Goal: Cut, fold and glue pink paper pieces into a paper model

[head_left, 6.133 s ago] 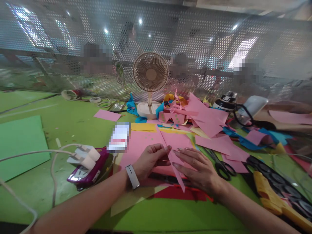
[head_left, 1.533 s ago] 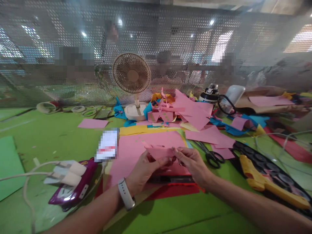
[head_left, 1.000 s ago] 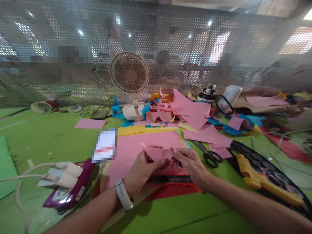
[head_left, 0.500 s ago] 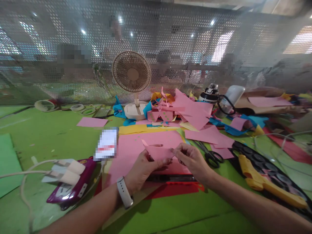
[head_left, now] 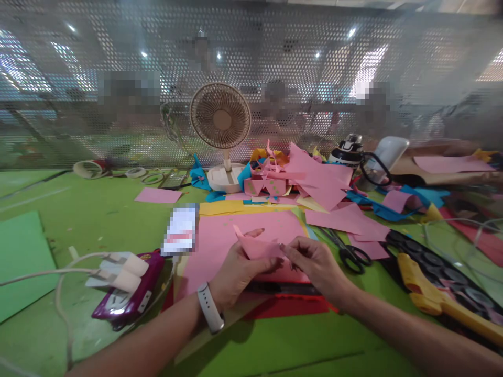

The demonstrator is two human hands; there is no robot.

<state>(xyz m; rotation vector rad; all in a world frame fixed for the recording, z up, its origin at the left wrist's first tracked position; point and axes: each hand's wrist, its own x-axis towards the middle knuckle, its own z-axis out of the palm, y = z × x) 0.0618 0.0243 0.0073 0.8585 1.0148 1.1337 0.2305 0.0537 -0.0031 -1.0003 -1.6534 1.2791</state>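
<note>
A small folded piece of pink paper [head_left: 257, 247] is held up between both hands. My left hand [head_left: 241, 272], with a pale watch band at its wrist, is closed round its left and lower side. With thumb and forefinger, my right hand [head_left: 312, 259] pinches the right end of the same piece. Beneath them lies a larger pink sheet [head_left: 212, 235] on a stack of coloured paper. Under the hands, a dark strip lies across the stack near a red sheet [head_left: 291, 308]. Black scissors [head_left: 348, 251] rest just right of my right hand.
A desk fan [head_left: 222, 123] stands behind a heap of paper scraps [head_left: 314, 178]. On the left are a phone [head_left: 181, 229] and a purple power strip [head_left: 129, 298] with plugs and cables. At right, a yellow glue gun [head_left: 444, 298] lies on a black tray [head_left: 424, 262].
The whole scene has shifted slightly right in the view as the camera turned. Both hands keep hold of the pink paper, whose tilt differs slightly.
</note>
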